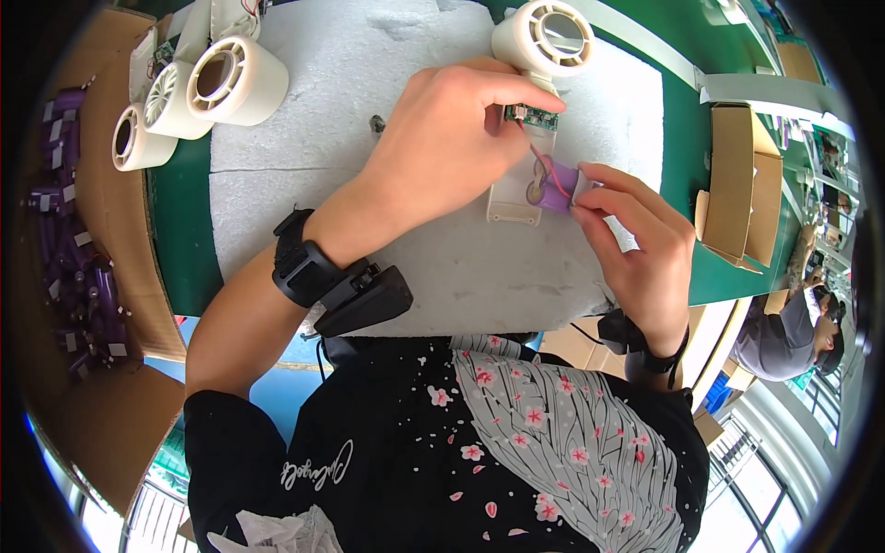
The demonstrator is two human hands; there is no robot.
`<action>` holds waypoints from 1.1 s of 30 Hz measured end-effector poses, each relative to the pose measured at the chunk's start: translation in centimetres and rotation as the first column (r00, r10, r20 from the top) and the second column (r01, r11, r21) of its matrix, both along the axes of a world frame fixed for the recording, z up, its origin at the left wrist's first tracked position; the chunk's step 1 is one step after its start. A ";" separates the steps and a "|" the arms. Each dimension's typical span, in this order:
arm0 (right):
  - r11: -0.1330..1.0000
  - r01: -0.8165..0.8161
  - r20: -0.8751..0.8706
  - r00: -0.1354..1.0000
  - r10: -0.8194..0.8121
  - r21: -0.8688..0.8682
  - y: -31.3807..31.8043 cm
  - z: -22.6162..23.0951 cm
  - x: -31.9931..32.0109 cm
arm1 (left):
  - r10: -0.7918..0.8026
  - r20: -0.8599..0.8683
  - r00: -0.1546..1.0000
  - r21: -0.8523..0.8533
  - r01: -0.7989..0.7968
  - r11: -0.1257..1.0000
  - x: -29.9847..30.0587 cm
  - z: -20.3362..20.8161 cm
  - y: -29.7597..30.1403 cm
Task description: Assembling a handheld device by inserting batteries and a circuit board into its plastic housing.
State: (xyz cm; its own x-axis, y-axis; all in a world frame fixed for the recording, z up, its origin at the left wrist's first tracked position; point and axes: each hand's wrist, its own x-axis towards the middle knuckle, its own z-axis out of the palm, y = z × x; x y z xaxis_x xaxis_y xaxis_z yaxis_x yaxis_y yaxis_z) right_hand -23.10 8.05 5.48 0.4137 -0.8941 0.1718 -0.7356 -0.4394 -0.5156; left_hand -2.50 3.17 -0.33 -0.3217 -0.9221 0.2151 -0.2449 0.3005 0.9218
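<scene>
A cream-white handheld fan housing lies in front of me, its round ringed head (pixel 509 44) at the far end and its open handle shell (pixel 513 210) toward me. My left hand (pixel 461 120) grips a small green circuit board (pixel 544 119) at the neck between thumb and forefinger. Red wire (pixel 542 155) runs from the board toward a purple cylindrical battery (pixel 557 187), which lies slantwise over the handle shell. My right hand (pixel 641 230) pinches the battery's right end, by a white tab. The left fingers beyond the forefinger are partly hidden.
White foam sheeting (pixel 442 276) covers the green bench (pixel 189 230). Several fan heads (pixel 244 83) stand at the far left. A cardboard box (pixel 120 212) of purple batteries (pixel 69 230) is left, an open carton (pixel 737 184) right. Another person (pixel 784 341) sits farther right.
</scene>
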 end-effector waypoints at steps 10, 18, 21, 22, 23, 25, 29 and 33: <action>0.976 0.029 0.004 1.000 -0.030 0.216 -0.6 1.1 0.1 | -0.047 -0.015 0.999 -0.008 0.047 0.999 0.2 -0.1 -0.1; 0.961 0.023 0.019 0.999 -0.029 0.277 -0.8 0.8 0.5 | -0.067 0.024 0.997 -0.029 0.068 0.997 0.4 0.1 -0.3; 0.941 0.020 0.079 0.996 -0.049 0.337 -1.1 0.6 -0.2 | -0.059 0.052 0.997 -0.036 0.061 0.997 0.6 -0.2 -0.3; 0.930 0.021 0.106 0.992 -0.064 0.366 -1.2 0.6 -0.7 | -0.055 0.054 0.997 -0.057 0.058 0.997 0.6 -0.2 -0.3; 0.930 0.018 0.106 0.992 -0.061 0.367 -1.3 0.4 -1.2 | -0.049 0.058 0.997 -0.078 0.054 0.995 0.6 -0.3 -0.3; 0.940 0.054 0.280 0.947 -0.155 0.337 -1.5 0.0 -2.5 | -0.044 0.057 0.997 -0.100 0.050 0.994 0.7 -0.3 -0.3; 0.936 0.330 0.268 0.897 -0.352 0.124 -3.0 3.2 -10.2 | -0.057 0.066 0.996 -0.161 0.067 0.985 0.4 -0.1 -0.3; 0.911 0.397 0.170 0.895 -0.411 0.114 -3.0 3.9 -10.4 | -0.039 0.083 0.996 -0.200 0.055 0.978 0.5 -0.2 -0.5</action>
State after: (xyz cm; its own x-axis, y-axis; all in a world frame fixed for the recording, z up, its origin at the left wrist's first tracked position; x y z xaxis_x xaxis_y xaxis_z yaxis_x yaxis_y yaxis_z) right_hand -33.54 5.01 9.36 -0.0191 -0.9904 0.1367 -0.7292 -0.0798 -0.6797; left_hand -2.01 2.72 -0.54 -0.3868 -0.8457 0.3677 -0.2956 0.4914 0.8193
